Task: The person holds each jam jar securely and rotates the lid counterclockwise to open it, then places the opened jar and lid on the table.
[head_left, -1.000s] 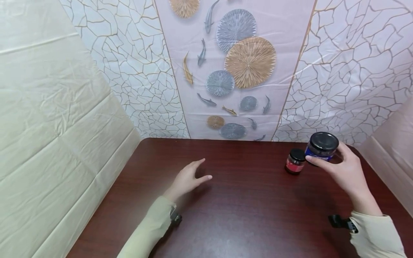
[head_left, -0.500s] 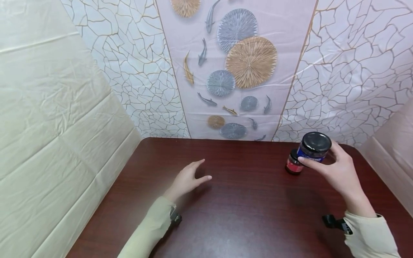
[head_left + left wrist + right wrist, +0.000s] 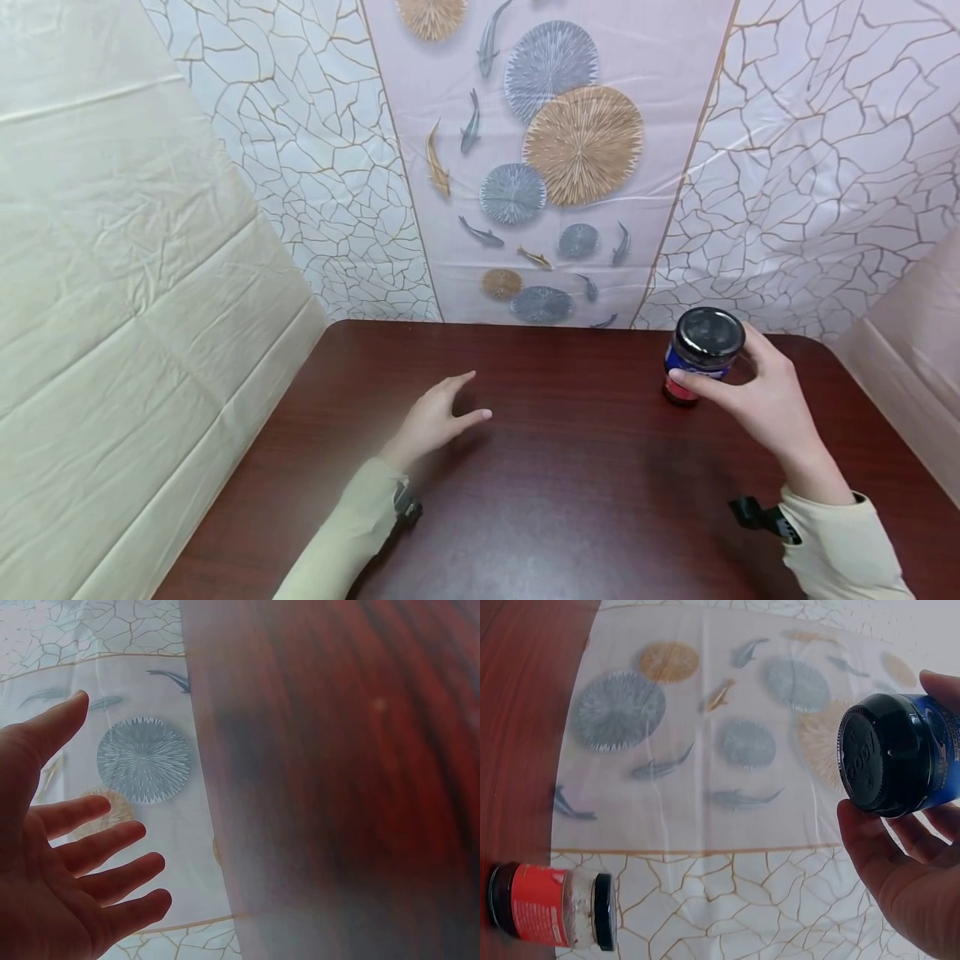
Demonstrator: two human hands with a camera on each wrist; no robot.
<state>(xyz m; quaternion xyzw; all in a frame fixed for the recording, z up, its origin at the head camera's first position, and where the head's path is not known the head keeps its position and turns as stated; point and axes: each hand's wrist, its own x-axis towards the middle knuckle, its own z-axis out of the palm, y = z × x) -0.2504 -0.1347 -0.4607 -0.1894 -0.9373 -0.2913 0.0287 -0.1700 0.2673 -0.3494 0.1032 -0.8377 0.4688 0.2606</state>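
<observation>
My right hand [image 3: 765,400] grips a glass jar [image 3: 703,342] with a black lid and blue label, thumb on the near side and fingers around the far side. In the right wrist view this blue-labelled jar [image 3: 900,754] is held up off the table with its dark base showing. A second jar with a red label [image 3: 540,906] and black lid stands on the table below; in the head view the held jar overlaps it and hides its lid. My left hand [image 3: 429,421] is held over the table's left part, fingers spread and holding nothing.
The dark red-brown wooden table [image 3: 540,475] has its back edge against a hanging patterned cloth [image 3: 480,242] with fish and round motifs. A pale cloth wall [image 3: 150,333] slopes along the left side, and another pale cloth [image 3: 907,333] borders the right.
My right hand has carried the blue-labelled jar leftward, from beside the red-labelled jar to over it in the head view. The left hand has stayed where it was.
</observation>
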